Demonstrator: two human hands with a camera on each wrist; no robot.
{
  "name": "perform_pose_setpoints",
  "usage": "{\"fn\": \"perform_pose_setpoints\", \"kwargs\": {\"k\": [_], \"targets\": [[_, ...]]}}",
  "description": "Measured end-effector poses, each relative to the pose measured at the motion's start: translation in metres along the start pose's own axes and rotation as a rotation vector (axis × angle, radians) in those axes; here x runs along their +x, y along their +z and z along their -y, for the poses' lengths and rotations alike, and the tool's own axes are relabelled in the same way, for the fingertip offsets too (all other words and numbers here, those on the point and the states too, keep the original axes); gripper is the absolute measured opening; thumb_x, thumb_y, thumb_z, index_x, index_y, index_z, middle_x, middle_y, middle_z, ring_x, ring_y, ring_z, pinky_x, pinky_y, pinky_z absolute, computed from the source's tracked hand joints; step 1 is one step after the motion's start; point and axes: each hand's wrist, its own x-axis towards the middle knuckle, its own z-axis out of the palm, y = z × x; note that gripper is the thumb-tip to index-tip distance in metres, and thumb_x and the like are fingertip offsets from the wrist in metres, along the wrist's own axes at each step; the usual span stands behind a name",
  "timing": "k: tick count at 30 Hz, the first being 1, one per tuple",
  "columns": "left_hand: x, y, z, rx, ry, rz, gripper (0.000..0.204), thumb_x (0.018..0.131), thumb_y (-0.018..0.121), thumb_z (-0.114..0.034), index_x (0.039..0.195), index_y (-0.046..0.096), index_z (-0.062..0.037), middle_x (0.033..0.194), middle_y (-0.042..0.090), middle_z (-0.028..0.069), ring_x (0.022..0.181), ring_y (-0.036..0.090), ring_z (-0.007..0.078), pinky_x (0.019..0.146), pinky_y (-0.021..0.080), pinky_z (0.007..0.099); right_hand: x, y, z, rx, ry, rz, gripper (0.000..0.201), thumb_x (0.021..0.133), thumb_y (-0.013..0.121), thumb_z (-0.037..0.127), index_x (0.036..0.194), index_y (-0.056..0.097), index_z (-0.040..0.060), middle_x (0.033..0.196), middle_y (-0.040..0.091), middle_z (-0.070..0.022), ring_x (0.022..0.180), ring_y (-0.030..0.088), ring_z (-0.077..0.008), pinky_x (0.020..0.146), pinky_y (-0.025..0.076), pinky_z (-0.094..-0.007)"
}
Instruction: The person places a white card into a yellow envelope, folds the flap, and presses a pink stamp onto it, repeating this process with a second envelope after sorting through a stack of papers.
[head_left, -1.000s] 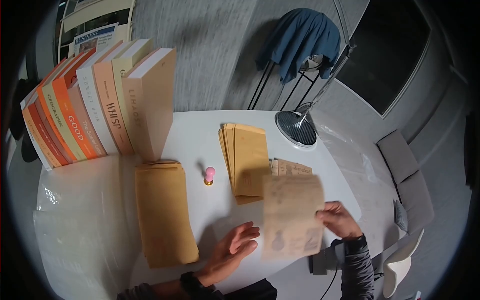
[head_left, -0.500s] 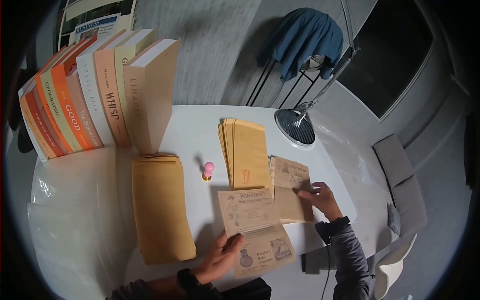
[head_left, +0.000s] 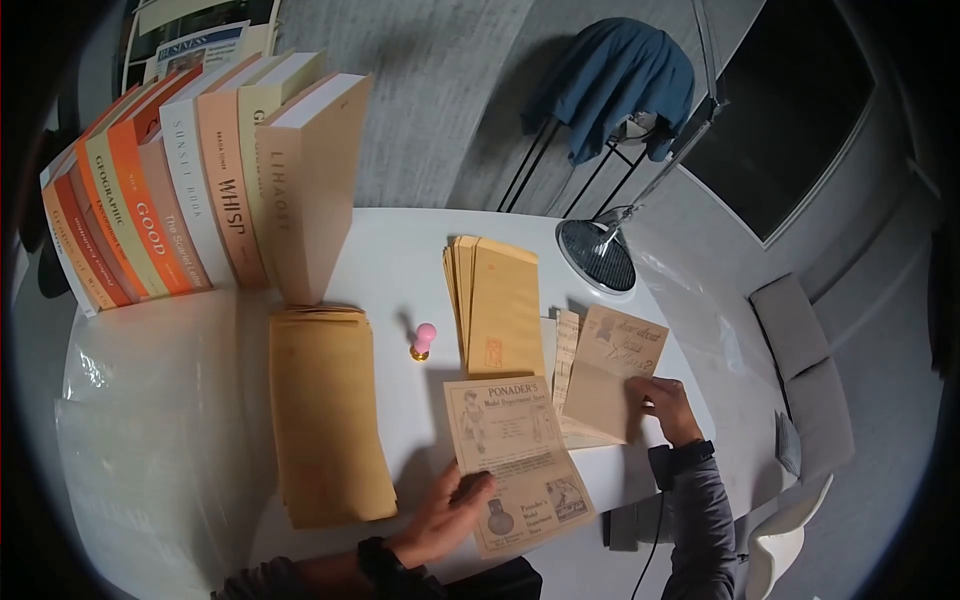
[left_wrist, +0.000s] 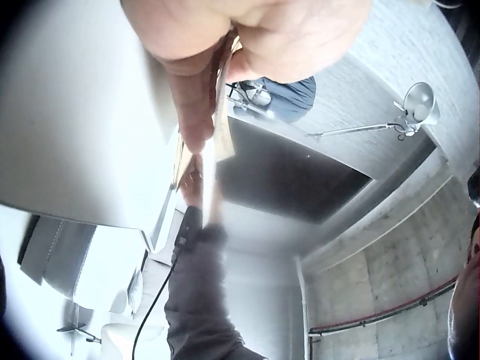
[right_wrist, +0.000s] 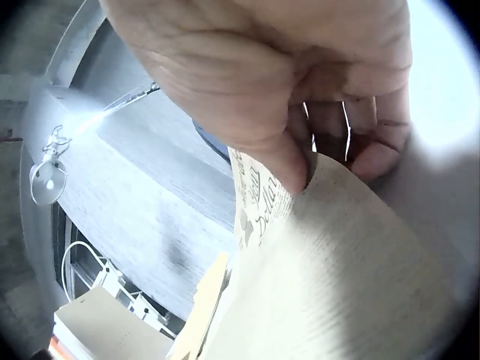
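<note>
My left hand [head_left: 448, 515] holds a printed brown leaflet [head_left: 520, 450] headed "PONADER'S", thumb on its face, over the table's front. In the left wrist view the left hand [left_wrist: 202, 82] pinches the sheet, seen nearly edge-on. My right hand [head_left: 672, 408] pinches another printed sheet [head_left: 612, 365] by its right edge, raised at a tilt over a small stack of papers [head_left: 565, 350]. In the right wrist view the right hand's thumb and fingers [right_wrist: 296, 176] grip this curving sheet [right_wrist: 337, 247]. A fanned pile of tan envelopes [head_left: 505, 310] lies just beyond the leaflet.
A thicker stack of brown envelopes [head_left: 325, 420] lies at left. Between the piles stands a pink-handled stamp [head_left: 424, 340]. Upright books [head_left: 200, 190] line the table's back left, and a lamp base [head_left: 597, 257] stands at the back right. Clear plastic sheeting [head_left: 150, 430] covers the left side.
The first leaflet passed from my right hand to my left. My right hand went to the small stack and has now lifted another sheet from it, shifting right and uncovering papers beneath.
</note>
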Motion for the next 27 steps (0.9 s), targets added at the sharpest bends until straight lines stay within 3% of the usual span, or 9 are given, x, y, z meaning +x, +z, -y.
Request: {"fn": "perform_pose_setpoints", "kwargs": {"k": [5,8,13,17,18,22,27], "targets": [[0.001,-0.002,0.002,-0.023,-0.035,0.01,0.035,0.102,0.057,-0.017,0.132,0.052,-0.0009,0.121,0.062,0.0066,0.111,0.056,0.0122,0.098,0.045,0.029,0.002,-0.013,-0.016,0.162,-0.117,-0.132,0.023,0.094,0.066,0.02,0.102,0.072,-0.0008,0.089,0.071,-0.0031,0.076,0.065,-0.0107,0.075,0.054,-0.0274],[0.0,-0.001,-0.001,-0.055,-0.04,0.018,0.035,0.102,0.056,-0.021,0.131,0.054,-0.0006,0.117,0.064,0.006,0.108,0.056,0.0107,0.095,0.046,0.0283,-0.011,-0.008,0.0,0.307,-0.143,-0.147,0.02,0.095,0.065,0.019,0.096,0.073,0.0007,0.085,0.071,-0.002,0.074,0.064,-0.0088,0.07,0.052,-0.0259],[0.0,0.0,0.001,-0.095,0.022,0.014,0.033,0.105,0.05,-0.021,0.13,0.052,0.0017,0.118,0.064,0.0061,0.105,0.056,0.0098,0.092,0.046,0.0273,-0.053,0.016,0.033,0.074,-0.101,0.118,0.021,0.095,0.066,0.018,0.083,0.074,0.0026,0.071,0.066,0.003,0.064,0.053,-0.0035,0.062,0.041,-0.0234],[0.0,0.001,-0.003,-0.042,0.114,0.007,0.034,0.106,0.049,-0.022,0.132,0.047,0.0003,0.12,0.063,0.0063,0.106,0.055,0.0092,0.091,0.046,0.0269,-0.082,0.047,0.051,-0.071,-0.053,0.268,0.022,0.097,0.066,0.021,0.092,0.076,0.0015,0.075,0.067,0.0022,0.071,0.054,-0.0061,0.068,0.045,-0.0254],[0.0,-0.001,-0.002,-0.003,0.106,0.006,0.034,0.105,0.049,-0.02,0.132,0.045,-0.0003,0.12,0.062,0.0065,0.107,0.055,0.0094,0.091,0.046,0.0272,-0.09,0.055,0.057,-0.108,0.019,0.293,0.025,0.099,0.063,0.023,0.104,0.074,0.0014,0.083,0.07,-0.0012,0.076,0.057,-0.0089,0.074,0.047,-0.0269],[0.0,-0.003,0.003,0.1,0.133,0.0,0.037,0.103,0.053,-0.015,0.134,0.037,-0.0029,0.119,0.059,0.0069,0.11,0.056,0.0111,0.093,0.047,0.0287,-0.095,0.07,0.05,0.045,0.065,0.431,0.029,0.102,0.058,0.022,0.119,0.068,0.0015,0.096,0.072,-0.0053,0.084,0.061,-0.0123,0.081,0.05,-0.0291],[0.001,0.004,-0.001,0.031,0.213,-0.034,0.045,0.1,0.057,-0.01,0.138,0.032,-0.0029,0.121,0.058,0.0077,0.114,0.057,0.0139,0.095,0.048,0.03,-0.082,0.057,0.052,0.029,0.066,0.606,0.03,0.101,0.058,0.022,0.118,0.069,0.0002,0.097,0.072,-0.0073,0.084,0.062,-0.0139,0.082,0.051,-0.0292]]}}
